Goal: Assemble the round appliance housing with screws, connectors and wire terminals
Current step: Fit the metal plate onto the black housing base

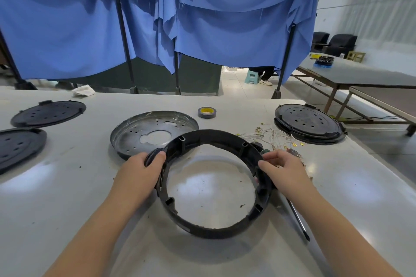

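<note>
From the head view, a black ring housing [213, 184] lies in the middle of the pale surface [67, 186], its near edge low and its far edge tilted up a little over the rim of a shallow metal pan [144, 132] that sits just behind it.

The left hand [140, 170] grips the ring's left side — thumb curled over a dark rounded tab on the rim, fingers wrapped below it. The right hand [283, 170] holds the ring's right side, its fingertips pinching the outer wall near a small green part; whether the fingers close fully round the wall cannot be told.

Just behind the right hand lies a tangle of thin wires with yellow terminals [274, 137], spread between the ring and a black round lid [308, 122] at the right edge of the surface. A long dark screwdriver [298, 220] lies under the right forearm, beside the ring.

A roll of tape [206, 112] with a yellow core stands behind the pan. Two more black lids [48, 113] rest at the far left — one behind the other. Blue cloth [157, 18] hangs on dark stands beyond the surface.
</note>
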Action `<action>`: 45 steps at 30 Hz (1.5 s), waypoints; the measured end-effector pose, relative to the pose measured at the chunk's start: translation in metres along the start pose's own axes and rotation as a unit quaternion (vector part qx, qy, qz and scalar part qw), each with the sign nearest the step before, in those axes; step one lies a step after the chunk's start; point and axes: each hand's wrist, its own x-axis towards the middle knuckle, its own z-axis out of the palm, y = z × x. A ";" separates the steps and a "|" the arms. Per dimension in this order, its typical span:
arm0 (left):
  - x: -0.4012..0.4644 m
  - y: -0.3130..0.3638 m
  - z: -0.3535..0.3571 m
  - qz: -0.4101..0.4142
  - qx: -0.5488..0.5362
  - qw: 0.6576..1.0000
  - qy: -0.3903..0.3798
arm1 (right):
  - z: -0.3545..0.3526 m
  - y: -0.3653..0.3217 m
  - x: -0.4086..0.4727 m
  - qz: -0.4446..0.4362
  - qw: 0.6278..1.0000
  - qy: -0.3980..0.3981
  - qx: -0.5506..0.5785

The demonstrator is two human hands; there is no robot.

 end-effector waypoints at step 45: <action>0.060 -0.021 -0.020 0.226 0.388 0.890 -0.084 | -0.001 0.003 -0.011 -0.182 0.949 0.019 -0.255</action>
